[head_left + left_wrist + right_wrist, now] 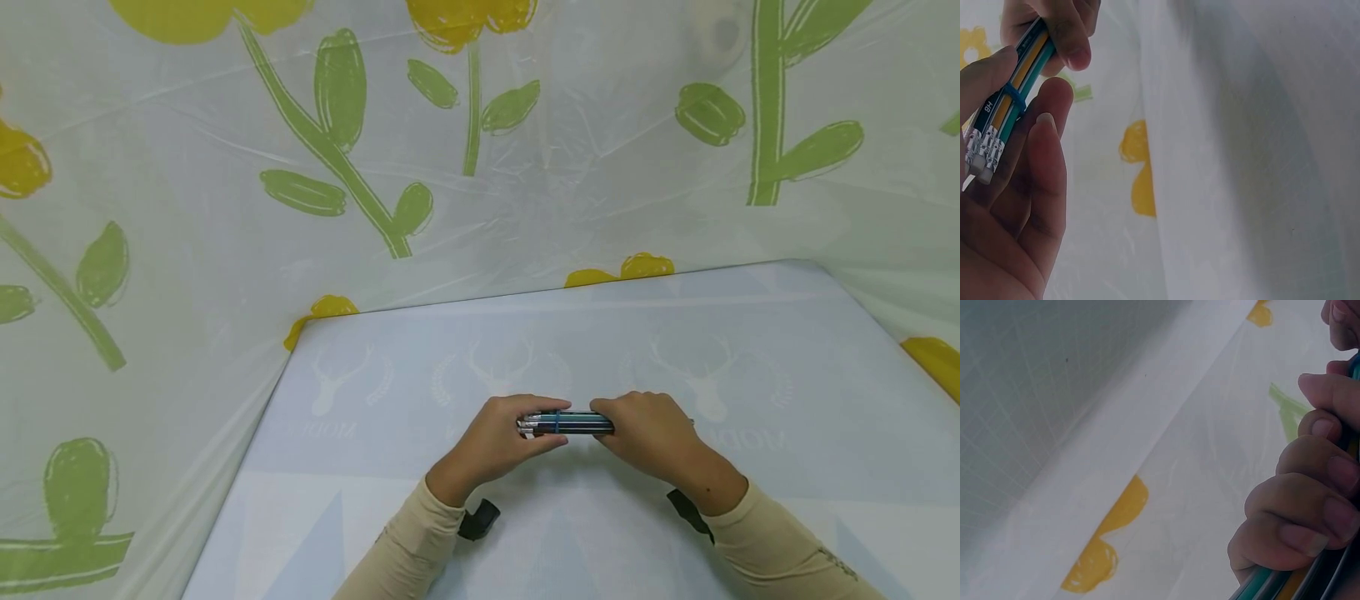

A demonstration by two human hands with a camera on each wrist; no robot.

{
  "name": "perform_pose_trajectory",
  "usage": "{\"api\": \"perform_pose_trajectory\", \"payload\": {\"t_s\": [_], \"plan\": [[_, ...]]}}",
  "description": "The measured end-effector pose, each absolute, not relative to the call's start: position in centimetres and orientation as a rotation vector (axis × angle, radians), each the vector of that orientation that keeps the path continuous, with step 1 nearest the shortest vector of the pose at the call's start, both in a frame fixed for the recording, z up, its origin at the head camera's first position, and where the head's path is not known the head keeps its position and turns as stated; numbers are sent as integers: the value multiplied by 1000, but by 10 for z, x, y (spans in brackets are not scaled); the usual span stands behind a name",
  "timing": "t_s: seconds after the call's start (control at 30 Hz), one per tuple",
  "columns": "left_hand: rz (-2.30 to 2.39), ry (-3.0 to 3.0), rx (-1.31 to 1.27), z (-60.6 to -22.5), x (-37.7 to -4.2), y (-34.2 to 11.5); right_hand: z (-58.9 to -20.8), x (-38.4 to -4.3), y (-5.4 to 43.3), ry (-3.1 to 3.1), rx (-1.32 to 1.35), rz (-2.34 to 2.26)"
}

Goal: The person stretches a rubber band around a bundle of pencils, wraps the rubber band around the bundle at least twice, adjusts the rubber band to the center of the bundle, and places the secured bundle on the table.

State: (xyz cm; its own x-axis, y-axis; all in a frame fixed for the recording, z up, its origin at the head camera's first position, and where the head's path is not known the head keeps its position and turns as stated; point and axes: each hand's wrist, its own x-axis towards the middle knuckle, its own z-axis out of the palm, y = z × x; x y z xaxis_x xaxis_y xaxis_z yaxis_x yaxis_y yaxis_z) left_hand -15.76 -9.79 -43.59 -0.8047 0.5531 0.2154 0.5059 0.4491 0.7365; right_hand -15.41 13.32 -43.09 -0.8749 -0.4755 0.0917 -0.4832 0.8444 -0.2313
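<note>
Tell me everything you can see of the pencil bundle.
The pencil bundle has dark, yellow and green barrels, one marked HB, with silvery, metal-looking ferrules and whitish erasers. A blue band circles it near the erasers. Held crosswise in the head view, it is gripped by the right hand; the left hand curls round its eraser end.

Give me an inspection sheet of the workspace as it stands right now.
Surface: table, pale, printed with deer heads and blue triangles.
Job's things: bundle of pencils, dark, yellow and teal ones showing, with a blue band around it near the eraser ends; seems held off the table.
Clutter: nothing seen.
Left grip: thumb and fingers around the bundle near the band.
Right grip: fingers curled round the bundle, farther from the erasers.
Cables: nothing seen.
Surroundings: sheeting with yellow flowers and green stems, behind and beside the table.
</note>
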Motion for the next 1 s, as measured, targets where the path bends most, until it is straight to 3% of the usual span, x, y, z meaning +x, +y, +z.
{"api": "perform_pose_trajectory", "payload": {"t_s": [1.0], "plan": [[1289, 2705, 991, -435, -158, -100, -433, -156, 136, -3004, 749, 370]]}}
